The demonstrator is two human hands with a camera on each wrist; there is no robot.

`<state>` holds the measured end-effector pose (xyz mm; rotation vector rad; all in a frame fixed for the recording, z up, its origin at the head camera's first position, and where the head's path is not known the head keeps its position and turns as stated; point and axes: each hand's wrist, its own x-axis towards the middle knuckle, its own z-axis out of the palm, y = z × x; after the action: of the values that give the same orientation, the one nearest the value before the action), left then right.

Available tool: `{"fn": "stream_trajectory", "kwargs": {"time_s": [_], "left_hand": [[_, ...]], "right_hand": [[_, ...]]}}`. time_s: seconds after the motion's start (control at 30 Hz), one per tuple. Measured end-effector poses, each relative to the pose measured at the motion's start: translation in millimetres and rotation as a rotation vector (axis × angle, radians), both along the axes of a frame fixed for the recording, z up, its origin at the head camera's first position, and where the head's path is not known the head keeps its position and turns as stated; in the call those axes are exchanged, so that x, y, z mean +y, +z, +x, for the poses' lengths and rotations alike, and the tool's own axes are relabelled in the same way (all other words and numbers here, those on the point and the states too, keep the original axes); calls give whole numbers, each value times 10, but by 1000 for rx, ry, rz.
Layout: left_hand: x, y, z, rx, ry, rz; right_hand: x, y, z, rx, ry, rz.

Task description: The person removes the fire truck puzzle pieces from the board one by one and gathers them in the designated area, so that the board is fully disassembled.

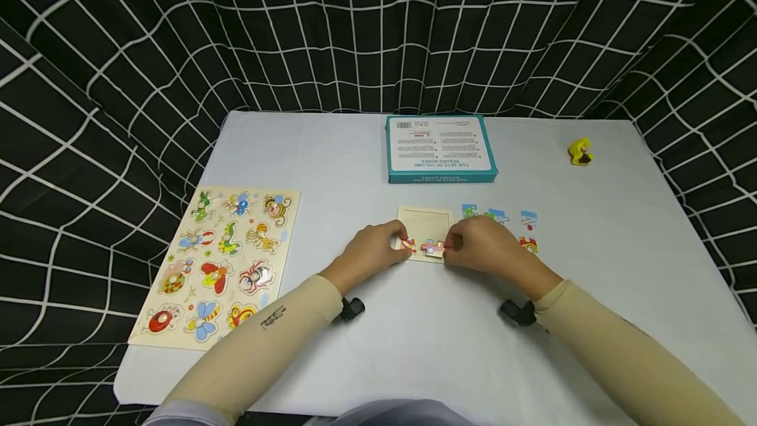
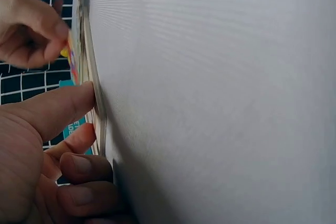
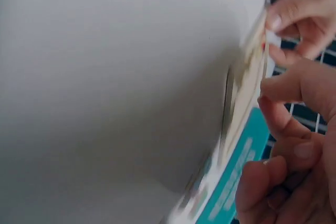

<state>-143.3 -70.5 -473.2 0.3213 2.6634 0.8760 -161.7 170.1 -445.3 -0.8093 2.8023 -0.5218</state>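
A small wooden puzzle board (image 1: 426,217) with a raised border lies flat on the table. My left hand (image 1: 376,244) is at its left side, thumb and index finger gripping around its edge. Between those fingertips, a red and yellow jigsaw piece (image 1: 409,244) lies in the lower left corner. My right hand (image 1: 481,243) pinches a pink jigsaw piece (image 1: 434,248) by its right end, over the board's lower right part. In the right wrist view, that piece is edge-on at the fingertips (image 3: 268,88). Fingers partly hide both pieces.
Several loose jigsaw pieces (image 1: 529,219) lie right of the board, some partly behind my right hand. A teal box (image 1: 440,143) lies farther back. A large insect puzzle board (image 1: 227,261) rests at left. A small yellow object (image 1: 580,151) sits back right. Netted black curtains enclose the table.
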Motion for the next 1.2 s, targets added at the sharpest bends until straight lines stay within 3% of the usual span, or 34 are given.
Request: {"fn": "stream_trajectory", "kwargs": {"time_s": [0.33, 0.7, 0.9, 1.03, 1.2], "left_hand": [[-26, 43, -24, -52, 4, -33], [-14, 68, -69, -110, -12, -4], [-51, 108, -103, -146, -52, 18], [-61, 127, -103, -183, -60, 34], [-91, 142, -109, -219, -31, 69]], "right_hand": [[834, 28, 134, -202, -134, -47], [1134, -70, 230, -172, -90, -50], [941, 40, 129, -181, -62, -80], [598, 94, 28, -161, -5, -61], [84, 117, -94, -152, 44, 38]]}}
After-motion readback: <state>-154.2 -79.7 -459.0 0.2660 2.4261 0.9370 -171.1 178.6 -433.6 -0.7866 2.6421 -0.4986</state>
